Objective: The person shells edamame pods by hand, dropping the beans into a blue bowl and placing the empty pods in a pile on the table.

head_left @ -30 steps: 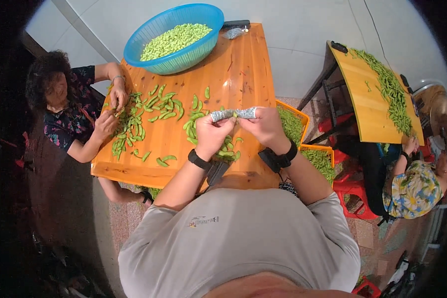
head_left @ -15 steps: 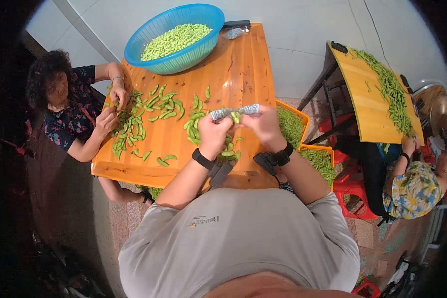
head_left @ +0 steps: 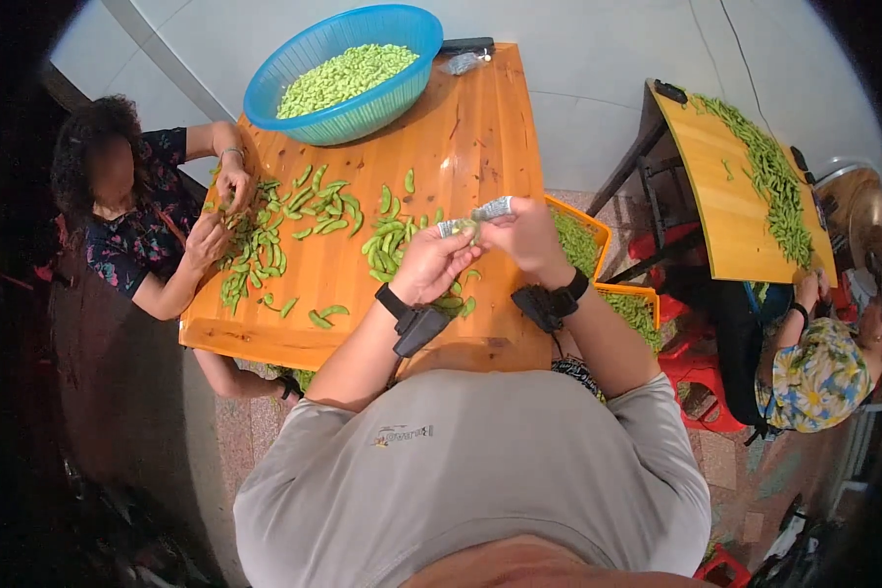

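On the near side of the blue basin (head_left: 367, 120), over the bench (head_left: 500, 127), the left hand (head_left: 429, 267) and right hand (head_left: 526, 238) come together at a green pod (head_left: 471, 233), the left pinching it, the right's grip too unclear to tell. A good share looks done, judging by the loose beans (head_left: 348, 80) heaped inside the basin; many whole pods (head_left: 334, 226) remain, scattered nearer the person than the basin.

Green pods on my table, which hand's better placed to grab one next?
Your left hand, probably: it's right beside the nearest green pods, while your right hand is on the side away from them. Both hands look occupied, though.
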Tool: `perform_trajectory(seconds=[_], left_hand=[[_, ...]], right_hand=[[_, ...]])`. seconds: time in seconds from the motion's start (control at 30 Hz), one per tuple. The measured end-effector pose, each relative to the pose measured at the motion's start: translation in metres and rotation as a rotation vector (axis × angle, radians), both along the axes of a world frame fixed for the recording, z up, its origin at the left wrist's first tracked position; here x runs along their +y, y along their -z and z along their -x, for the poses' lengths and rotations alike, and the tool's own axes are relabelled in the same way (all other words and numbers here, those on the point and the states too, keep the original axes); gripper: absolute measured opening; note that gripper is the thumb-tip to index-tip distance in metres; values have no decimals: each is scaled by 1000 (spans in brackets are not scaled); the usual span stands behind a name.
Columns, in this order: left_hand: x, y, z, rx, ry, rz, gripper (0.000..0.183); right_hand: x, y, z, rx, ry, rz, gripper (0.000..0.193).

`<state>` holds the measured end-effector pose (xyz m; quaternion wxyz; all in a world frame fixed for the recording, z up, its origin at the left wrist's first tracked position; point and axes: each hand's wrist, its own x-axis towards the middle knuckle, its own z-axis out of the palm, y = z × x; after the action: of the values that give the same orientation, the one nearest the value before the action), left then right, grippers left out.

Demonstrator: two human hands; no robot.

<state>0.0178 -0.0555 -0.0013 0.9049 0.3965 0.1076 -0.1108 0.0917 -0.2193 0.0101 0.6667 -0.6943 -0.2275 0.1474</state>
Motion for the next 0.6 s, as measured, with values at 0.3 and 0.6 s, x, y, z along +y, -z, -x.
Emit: perform_trajectory(seconds=[0.3,0.6], left_hand=[[16,-17,6,7,-46,-122,23],[-22,-42,-40,-84,-27,-282,8]], right_hand=[[-89,-26,-17,-735,403,794,11],[-2,51,20,-929,-86,543,20]])
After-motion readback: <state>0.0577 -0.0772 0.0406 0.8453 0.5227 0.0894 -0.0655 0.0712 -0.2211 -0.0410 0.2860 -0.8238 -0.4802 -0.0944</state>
